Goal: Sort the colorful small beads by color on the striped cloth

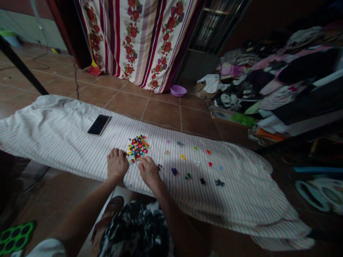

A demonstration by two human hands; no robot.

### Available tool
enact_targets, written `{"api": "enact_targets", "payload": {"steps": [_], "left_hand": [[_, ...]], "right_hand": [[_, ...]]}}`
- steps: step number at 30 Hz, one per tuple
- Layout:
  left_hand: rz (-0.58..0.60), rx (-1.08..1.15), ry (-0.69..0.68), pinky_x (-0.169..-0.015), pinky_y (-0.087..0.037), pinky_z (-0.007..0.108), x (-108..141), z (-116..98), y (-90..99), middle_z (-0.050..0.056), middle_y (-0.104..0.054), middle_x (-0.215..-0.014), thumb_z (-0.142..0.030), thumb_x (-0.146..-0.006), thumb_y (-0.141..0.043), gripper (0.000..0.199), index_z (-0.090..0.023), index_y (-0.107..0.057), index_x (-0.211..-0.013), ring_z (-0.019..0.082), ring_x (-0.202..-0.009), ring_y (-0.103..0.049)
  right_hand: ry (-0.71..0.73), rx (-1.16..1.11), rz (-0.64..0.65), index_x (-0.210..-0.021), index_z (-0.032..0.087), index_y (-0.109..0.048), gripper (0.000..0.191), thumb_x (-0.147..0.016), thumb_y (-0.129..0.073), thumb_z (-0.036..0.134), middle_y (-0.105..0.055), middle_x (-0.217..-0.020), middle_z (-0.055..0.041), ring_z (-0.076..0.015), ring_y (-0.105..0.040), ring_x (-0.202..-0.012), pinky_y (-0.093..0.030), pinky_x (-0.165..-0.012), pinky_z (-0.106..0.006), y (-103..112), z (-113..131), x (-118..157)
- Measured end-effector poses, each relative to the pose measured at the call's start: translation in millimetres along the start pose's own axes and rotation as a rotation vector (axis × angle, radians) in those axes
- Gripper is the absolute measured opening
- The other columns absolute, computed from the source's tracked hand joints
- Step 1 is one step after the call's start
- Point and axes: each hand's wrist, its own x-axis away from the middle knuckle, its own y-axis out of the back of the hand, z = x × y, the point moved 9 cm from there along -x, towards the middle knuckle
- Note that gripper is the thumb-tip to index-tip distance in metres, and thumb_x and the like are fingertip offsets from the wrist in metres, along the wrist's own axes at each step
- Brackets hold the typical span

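Observation:
A heap of small multicoloured beads (138,146) lies on the striped cloth, with paler white and grey pieces at its near edge. My left hand (117,164) rests palm down at the heap's left edge, fingers slightly bent, thumb towards the beads. On the near right side, my right hand (149,172) has thumb and forefinger pressed together by the white pieces; what sits between them is too small to make out. To the right, little single-colour groups lie apart: dark blue pieces (174,171), yellow pieces (183,156), dark green pieces (188,176), black pieces (203,181) and several others.
The striped cloth (241,200) covers a long, low surface. A phone (99,125) lies on it, left of the beads. Beyond are a floral curtain (144,39), a purple basin (178,90) and a broom (94,67). Clothes (268,76) are piled at right.

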Motion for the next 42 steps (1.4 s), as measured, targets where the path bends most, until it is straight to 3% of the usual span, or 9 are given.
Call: {"api": "enact_targets", "payload": {"steps": [5,15,23,42], "left_hand": [[-0.014,0.022,-0.004,-0.088,-0.037,0.044,0.2,0.5,-0.8,0.017,-0.057,-0.108,-0.022,-0.088,-0.042,0.020,-0.015,-0.058,-0.097,0.032,-0.114,-0.049],[-0.025,0.029,-0.002,-0.090,-0.037,0.043,0.3,0.4,-0.9,0.016,-0.058,-0.107,-0.021,-0.089,-0.041,0.019,-0.015,-0.057,-0.096,0.031,-0.115,-0.049],[-0.036,0.009,-0.018,-0.088,-0.038,0.043,0.3,-1.2,0.7,0.015,-0.058,-0.104,-0.022,-0.089,-0.043,0.017,-0.015,-0.057,-0.096,0.031,-0.111,-0.051],[-0.036,-0.017,-0.002,-0.086,-0.038,0.042,0.2,-0.5,1.0,0.015,-0.059,-0.102,-0.021,-0.090,-0.042,0.017,-0.015,-0.057,-0.094,0.030,-0.109,-0.052]], "right_hand": [[-0.051,0.050,0.027,-0.117,0.024,-0.069,0.033,-0.093,-0.049,0.015,-0.068,-0.108,-0.0068,-0.0183,-0.063,-0.100,-0.050,-0.089,-0.028,-13.0,-0.7,-9.5],[-0.116,0.127,0.008,-0.116,0.026,-0.069,0.029,-0.094,-0.052,0.019,-0.067,-0.103,-0.0053,-0.0187,-0.064,-0.091,-0.049,-0.080,-0.027,-17.4,-6.9,-10.9],[-0.096,0.095,-0.053,-0.115,0.028,-0.070,0.029,-0.094,-0.052,0.019,-0.068,-0.105,-0.0033,-0.0166,-0.064,-0.095,-0.046,-0.082,-0.025,-17.3,-8.9,-6.5],[-0.133,0.101,-0.038,-0.118,0.028,-0.070,0.026,-0.094,-0.060,0.027,-0.068,-0.103,-0.0029,-0.0167,-0.065,-0.092,-0.047,-0.077,-0.025,-22.1,-14.6,-8.4]]}}
